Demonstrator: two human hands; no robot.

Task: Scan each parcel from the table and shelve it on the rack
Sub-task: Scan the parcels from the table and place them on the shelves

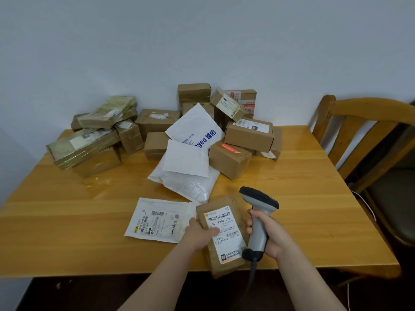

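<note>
My left hand (200, 234) grips a brown taped parcel (224, 263) by its left edge, thumb across its white shipping label, near the table's front edge. My right hand (267, 235) grips the grey handle of a barcode scanner (258, 206) just right of the parcel, its dark head up above the parcel's top right corner. A flat white mailer (157, 219) with barcodes lies on the table left of the held parcel. The rack is not in view.
A heap of brown cardboard boxes (247, 133) and white padded mailers (186, 162) fills the back of the wooden table (78, 221) against the wall. Tape-wrapped boxes (85, 144) are stacked at the back left. A wooden chair (368, 135) stands at the right.
</note>
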